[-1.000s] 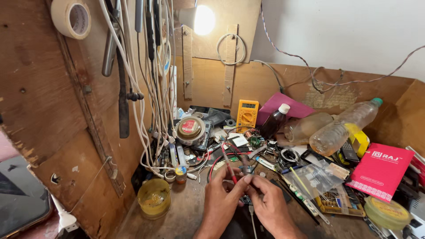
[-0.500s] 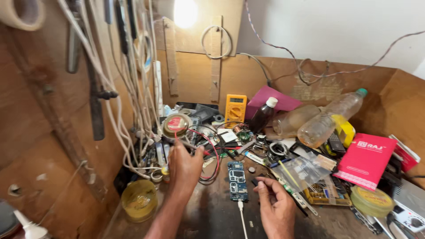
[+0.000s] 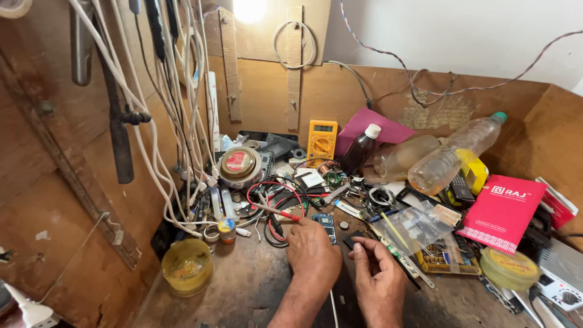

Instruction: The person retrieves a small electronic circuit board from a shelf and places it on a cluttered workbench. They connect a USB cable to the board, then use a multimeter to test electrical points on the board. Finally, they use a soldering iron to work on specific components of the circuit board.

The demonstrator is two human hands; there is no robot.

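Since half a second earlier, your left hand [image 3: 313, 249] had drawn back from the clutter by the tape roll to the front of the table [image 3: 255, 285], and your right hand [image 3: 378, 273] had closed in beside it.

The table was hemmed by brown board walls on the left, back and right, so the only bare wood lay at the front left, between the yellow tub [image 3: 186, 266] and your left forearm. White cables [image 3: 182, 121] hung down the left wall to the table's edge. Across the back stood two clear plastic bottles [image 3: 437, 161] lying tilted, a yellow multimeter [image 3: 321, 141] and a dark bottle [image 3: 359, 149]. A red booklet [image 3: 503, 212] blocked the right side, with a round yellow tin [image 3: 509, 269] in front of it.

Closer in, a clear plastic bag [image 3: 413, 228] lay just beside your right hand. Red and black probe leads [image 3: 276, 206] looped just beyond your left hand. The small blue circuit board [image 3: 325, 223] lay at your left fingertips, partly hidden. Your left grip rested curled over the board; whether it pinched anything you could not tell. Your right grip was clamped, thumb to forefinger, on a small dark part [image 3: 354, 240].
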